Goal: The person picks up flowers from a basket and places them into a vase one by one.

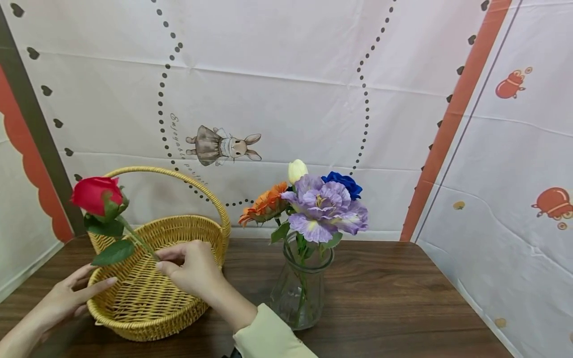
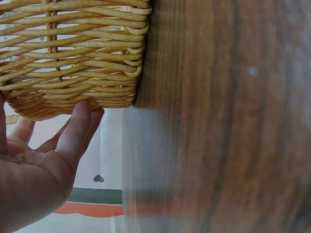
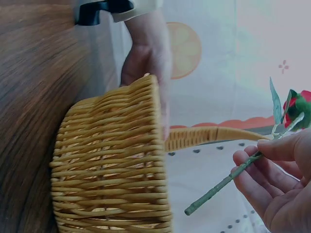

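Note:
My right hand (image 1: 194,268) pinches the green stem of a red rose (image 1: 96,196) between thumb and fingers, above a yellow wicker basket (image 1: 147,332). The bloom leans up to the left, near the basket's arched handle. In the right wrist view, the cut end of the stem (image 3: 214,190) sticks out free below the fingers. My left hand (image 1: 58,303) holds the basket's left side, its thumb over the rim and its fingers against the outside. From the left wrist, those fingers (image 2: 75,133) touch the woven wall (image 2: 73,63). No flowers show inside the basket.
Right of the basket stands a clear glass vase (image 1: 297,303). It holds a purple flower (image 1: 324,204), an orange one (image 1: 266,204), a blue one (image 1: 343,185) and a pale yellow one (image 1: 297,171). A printed cloth (image 1: 286,114) hangs behind the dark wooden table (image 1: 403,298).

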Demonstrator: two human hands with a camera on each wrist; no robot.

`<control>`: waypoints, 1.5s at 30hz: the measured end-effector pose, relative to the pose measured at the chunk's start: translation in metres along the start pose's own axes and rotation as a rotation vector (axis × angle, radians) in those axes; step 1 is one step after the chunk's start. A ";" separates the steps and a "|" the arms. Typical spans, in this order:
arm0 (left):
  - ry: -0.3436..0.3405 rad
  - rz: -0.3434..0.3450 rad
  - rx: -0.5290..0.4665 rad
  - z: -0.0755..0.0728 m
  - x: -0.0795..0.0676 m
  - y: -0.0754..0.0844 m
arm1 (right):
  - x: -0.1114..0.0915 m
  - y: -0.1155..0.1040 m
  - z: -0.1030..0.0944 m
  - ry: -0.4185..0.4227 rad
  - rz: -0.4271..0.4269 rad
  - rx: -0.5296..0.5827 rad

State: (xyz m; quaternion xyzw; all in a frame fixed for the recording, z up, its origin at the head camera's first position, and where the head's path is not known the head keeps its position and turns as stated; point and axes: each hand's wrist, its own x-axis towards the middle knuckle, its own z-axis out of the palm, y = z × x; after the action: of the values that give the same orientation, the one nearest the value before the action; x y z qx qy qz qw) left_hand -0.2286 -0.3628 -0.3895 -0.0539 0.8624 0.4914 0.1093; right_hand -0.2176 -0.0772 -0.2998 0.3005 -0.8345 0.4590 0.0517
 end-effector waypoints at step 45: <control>0.024 0.089 -0.027 0.009 -0.009 0.000 | -0.088 0.010 -0.140 -0.005 -0.070 0.100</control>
State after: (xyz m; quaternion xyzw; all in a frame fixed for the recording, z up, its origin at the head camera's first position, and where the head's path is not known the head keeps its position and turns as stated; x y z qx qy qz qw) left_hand -0.2187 -0.3547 -0.3916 -0.0228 0.8585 0.5066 0.0764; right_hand -0.1779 0.0784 -0.2588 0.3328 -0.7996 0.4973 0.0503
